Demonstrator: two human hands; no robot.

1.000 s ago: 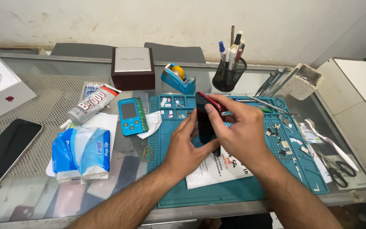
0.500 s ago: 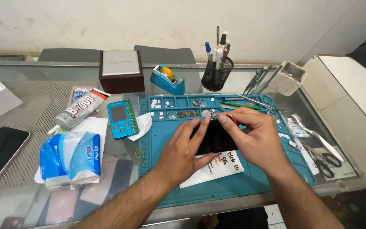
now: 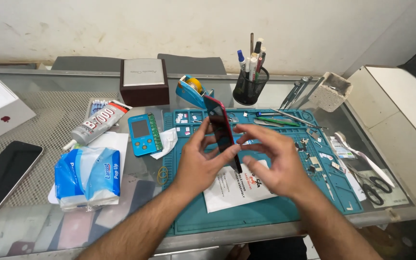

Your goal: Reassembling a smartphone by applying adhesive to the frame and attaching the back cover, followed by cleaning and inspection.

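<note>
The left hand is gripping a red-edged smartphone, tilting it up on its lower end above the teal repair mat; fingers are wrapping its left side, thumb near its lower edge. The right hand is hovering just to the phone's right, fingers spread wide and holding nothing, fingertips close to the dark screen.

Under the hands a white printed sheet is lying on the mat. Beyond them small parts are sitting in the mat's tray cells. Left of the left hand are a blue tester device, an adhesive tube and a tissue pack; a second phone is lying far left on the bench.

With only one hand gripping, the upright phone could likely slip and fall onto the mat, scattering the loose parts.
</note>
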